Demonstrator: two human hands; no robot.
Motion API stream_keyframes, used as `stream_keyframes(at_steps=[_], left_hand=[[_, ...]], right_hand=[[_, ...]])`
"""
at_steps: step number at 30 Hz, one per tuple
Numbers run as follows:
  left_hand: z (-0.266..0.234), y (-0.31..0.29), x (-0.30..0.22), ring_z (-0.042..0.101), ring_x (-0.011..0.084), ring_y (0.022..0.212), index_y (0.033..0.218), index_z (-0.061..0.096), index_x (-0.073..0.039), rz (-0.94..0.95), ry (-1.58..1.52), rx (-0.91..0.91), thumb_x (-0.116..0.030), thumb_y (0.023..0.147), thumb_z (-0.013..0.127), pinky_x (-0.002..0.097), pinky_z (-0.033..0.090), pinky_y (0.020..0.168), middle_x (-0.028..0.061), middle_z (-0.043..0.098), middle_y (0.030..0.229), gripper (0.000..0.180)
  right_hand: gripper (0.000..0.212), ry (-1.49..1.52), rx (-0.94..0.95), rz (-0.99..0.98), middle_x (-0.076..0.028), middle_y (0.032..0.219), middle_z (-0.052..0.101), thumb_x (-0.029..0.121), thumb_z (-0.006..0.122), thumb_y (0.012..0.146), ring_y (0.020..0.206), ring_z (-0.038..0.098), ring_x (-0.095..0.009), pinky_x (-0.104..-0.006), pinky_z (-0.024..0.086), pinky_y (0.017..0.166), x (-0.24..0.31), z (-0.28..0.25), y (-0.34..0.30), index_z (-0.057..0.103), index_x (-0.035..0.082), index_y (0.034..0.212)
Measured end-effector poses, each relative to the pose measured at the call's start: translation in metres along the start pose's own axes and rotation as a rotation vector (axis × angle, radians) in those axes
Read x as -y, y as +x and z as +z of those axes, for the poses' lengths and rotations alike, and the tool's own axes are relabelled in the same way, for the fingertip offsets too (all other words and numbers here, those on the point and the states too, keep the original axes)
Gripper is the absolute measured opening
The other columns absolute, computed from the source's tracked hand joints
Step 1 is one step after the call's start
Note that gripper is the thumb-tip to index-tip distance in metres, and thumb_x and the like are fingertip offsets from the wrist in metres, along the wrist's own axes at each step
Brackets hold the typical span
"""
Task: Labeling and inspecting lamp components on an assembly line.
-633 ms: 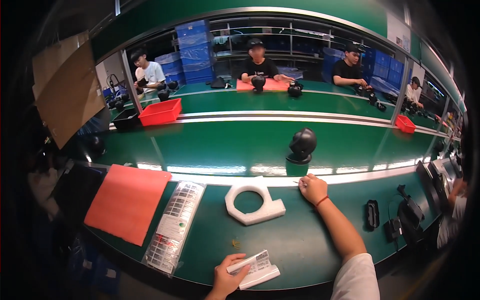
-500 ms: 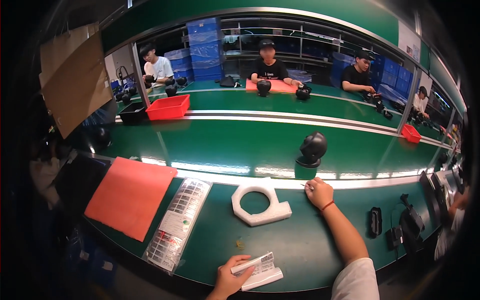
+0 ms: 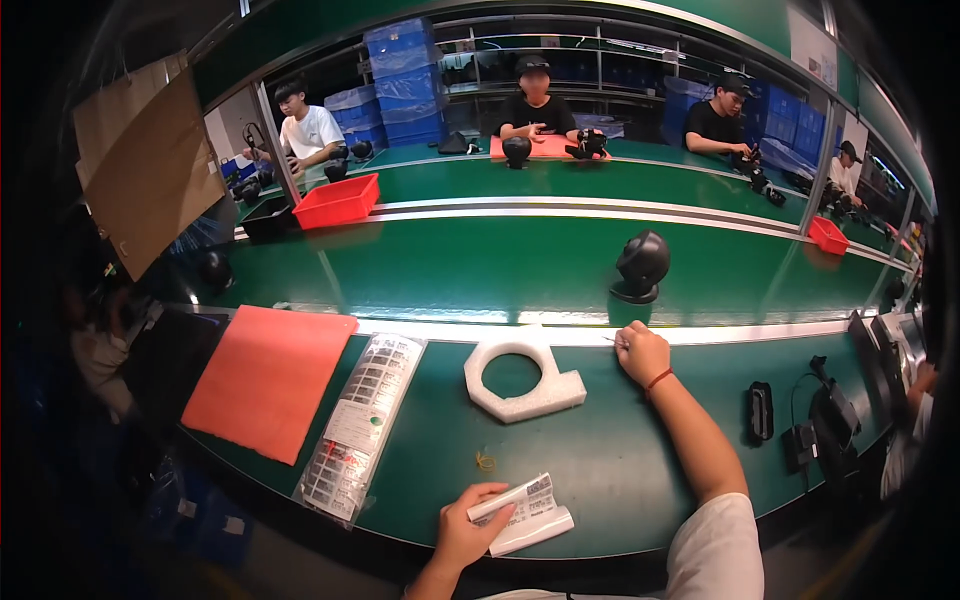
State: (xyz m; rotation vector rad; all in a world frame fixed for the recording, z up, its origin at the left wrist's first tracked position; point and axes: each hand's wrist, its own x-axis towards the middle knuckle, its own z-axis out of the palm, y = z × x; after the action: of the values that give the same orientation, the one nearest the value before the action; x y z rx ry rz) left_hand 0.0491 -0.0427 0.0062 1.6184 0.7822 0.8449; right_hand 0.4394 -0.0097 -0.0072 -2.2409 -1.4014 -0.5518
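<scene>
We've got left hand (image 3: 464, 528) gripping curled label sheet (image 3: 524, 511) at near edge of table (image 3: 620, 470), plenty left on it; right hand (image 3: 641, 354) pinching thin sliver (image 3: 609, 340), kind unclear, near black device (image 3: 643, 264), no label discernible there.

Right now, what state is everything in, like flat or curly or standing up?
Left hand, gripping the label sheet
Label sheet, curled
Right hand, closed on a thin object
Packaged label sheets, lying flat
Orange-pink mat, flat
White foam block with round hole, lying flat
Black rounded device, upright
Yellow bands, loosely tangled
Left red bin, open-topped
</scene>
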Motion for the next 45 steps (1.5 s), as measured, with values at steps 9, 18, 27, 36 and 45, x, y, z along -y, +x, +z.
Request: stream_keyframes(at_steps=[9, 18, 27, 36, 45], left_hand=[[0.003, -0.002, -0.003, 0.068, 0.0138, 0.08, 0.101, 0.064, -0.003, 0.051, 0.118, -0.02, -0.012, 0.077, 0.074, 0.0263, 0.053, 0.071, 0.0107, 0.071, 0.086, 0.028], [-0.002, -0.003, -0.003, 0.069, 0.0161, 0.08, 0.101, 0.065, -0.007, 0.031, 0.232, -0.004, -0.017, 0.078, 0.073, 0.0276, 0.053, 0.071, 0.0089, 0.07, 0.086, 0.026], [0.003, -0.002, 0.0, 0.067, 0.028, 0.086, 0.106, 0.062, -0.012, 0.104, 0.223, 0.079, -0.029, 0.083, 0.067, 0.0338, 0.052, 0.075, 0.0097, 0.069, 0.093, 0.029], [0.0, -0.006, 0.002, 0.067, 0.0276, 0.085, 0.104, 0.062, -0.009, 0.145, 0.254, 0.051, -0.027, 0.083, 0.067, 0.0329, 0.052, 0.074, 0.0103, 0.069, 0.093, 0.028], [-0.001, -0.004, 0.003, 0.068, 0.0238, 0.086, 0.103, 0.064, -0.008, 0.12, 0.256, 0.062, -0.023, 0.082, 0.07, 0.0309, 0.052, 0.077, 0.0085, 0.069, 0.094, 0.026]], right_hand=[[0.011, 0.35, -0.336, -0.046, -0.01, 0.083, 0.06, 0.017, 0.056, 0.087, 0.076, 0.057, -0.033, -0.0403, 0.044, 0.067, -0.007, -0.021, -0.003, 0.06, 0.007, 0.084], [0.041, 0.459, -0.281, 0.223, -0.014, 0.062, 0.059, 0.037, 0.05, 0.093, 0.062, 0.058, -0.035, -0.0433, 0.043, 0.057, -0.001, -0.012, 0.009, 0.059, 0.007, 0.066], [0.034, 0.551, -0.296, 0.157, -0.005, 0.051, 0.046, 0.027, 0.059, 0.091, 0.046, 0.041, -0.012, -0.0297, 0.033, 0.047, -0.051, 0.023, -0.003, 0.054, 0.001, 0.07], [0.015, 0.52, -0.335, -0.027, -0.005, 0.061, 0.057, 0.017, 0.066, 0.086, 0.052, 0.048, -0.013, -0.0262, 0.038, 0.05, -0.027, 0.014, 0.0, 0.065, 0.003, 0.079], [0.011, 0.691, -0.189, 0.096, -0.004, 0.066, 0.057, 0.008, 0.07, 0.081, 0.058, 0.053, -0.011, -0.0238, 0.042, 0.054, -0.023, 0.006, -0.001, 0.066, 0.002, 0.089]])
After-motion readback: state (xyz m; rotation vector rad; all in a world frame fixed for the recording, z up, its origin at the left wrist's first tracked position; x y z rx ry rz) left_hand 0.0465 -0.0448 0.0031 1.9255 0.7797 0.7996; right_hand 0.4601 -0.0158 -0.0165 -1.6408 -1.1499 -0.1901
